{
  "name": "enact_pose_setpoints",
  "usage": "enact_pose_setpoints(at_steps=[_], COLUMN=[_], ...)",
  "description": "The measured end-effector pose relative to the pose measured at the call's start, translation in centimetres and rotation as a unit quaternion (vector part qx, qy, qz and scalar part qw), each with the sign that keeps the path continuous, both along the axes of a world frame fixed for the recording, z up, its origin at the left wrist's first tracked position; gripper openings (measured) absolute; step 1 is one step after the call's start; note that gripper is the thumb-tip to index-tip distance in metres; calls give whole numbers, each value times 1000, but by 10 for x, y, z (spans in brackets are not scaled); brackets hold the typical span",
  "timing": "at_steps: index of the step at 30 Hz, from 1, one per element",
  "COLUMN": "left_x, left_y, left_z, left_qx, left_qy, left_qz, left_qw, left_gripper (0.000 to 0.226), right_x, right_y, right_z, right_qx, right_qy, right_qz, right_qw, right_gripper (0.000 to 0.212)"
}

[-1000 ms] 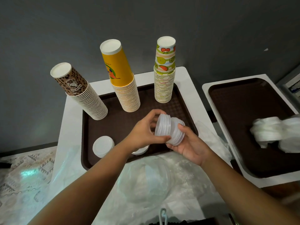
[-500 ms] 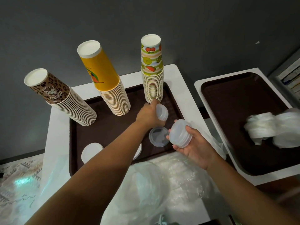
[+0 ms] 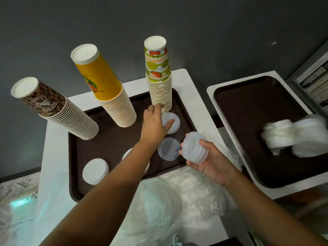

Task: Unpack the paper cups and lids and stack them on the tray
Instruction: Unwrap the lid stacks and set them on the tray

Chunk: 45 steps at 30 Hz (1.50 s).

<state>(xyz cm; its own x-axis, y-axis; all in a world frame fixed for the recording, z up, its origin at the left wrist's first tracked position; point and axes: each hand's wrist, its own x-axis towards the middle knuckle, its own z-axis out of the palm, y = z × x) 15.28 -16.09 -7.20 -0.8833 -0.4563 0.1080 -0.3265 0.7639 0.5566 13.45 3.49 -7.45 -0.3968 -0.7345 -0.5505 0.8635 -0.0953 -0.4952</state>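
Note:
A brown tray (image 3: 113, 139) carries three upside-down cup stacks: leopard-print (image 3: 53, 107), yellow (image 3: 106, 89) and fruit-print (image 3: 158, 75). My left hand (image 3: 155, 123) reaches over the tray, fingers spread, its thumb resting on a small stack of white lids (image 3: 173, 122) set down by the fruit-print cups. My right hand (image 3: 211, 158) grips a short stack of translucent lids (image 3: 194, 148) at the tray's right edge. A single clear lid (image 3: 168, 149) lies on the tray between my hands. Another lid stack (image 3: 95, 171) sits front left; a third is mostly hidden under my left forearm.
Crumpled clear plastic wrapping (image 3: 177, 196) lies in front of the tray on the white table (image 3: 55, 157). A second brown tray (image 3: 257, 121) on the right holds wrapped white packs (image 3: 298, 137). A dark wall is behind.
My left hand carried part of the lids away from my right hand and set them on the tray by the fruit-print cups, then spread its fingers. My right hand keeps the rest.

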Motion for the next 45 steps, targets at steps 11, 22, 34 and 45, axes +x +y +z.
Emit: enact_pose_setpoints(at_steps=[11,22,34,45], left_x=[61,56,53,90], left_y=[8,20,35,32], left_z=[19,2,0,16], left_qx=[396,263,270,275], left_qy=[-90,-194,-219,-37], left_qz=[-120,60,79,106], left_qw=[906,943,934,955], left_gripper=[36,45,47,43], right_x=[11,22,10,33], right_y=[-39,-53,-49,-37], right_z=[17,-6,-24,13], right_qx=[-2,331,416,320], right_qy=[-23,421,518,595], right_qz=[79,28,104,140], right_qw=[997,844,740,723], right_gripper=[53,36,38,19])
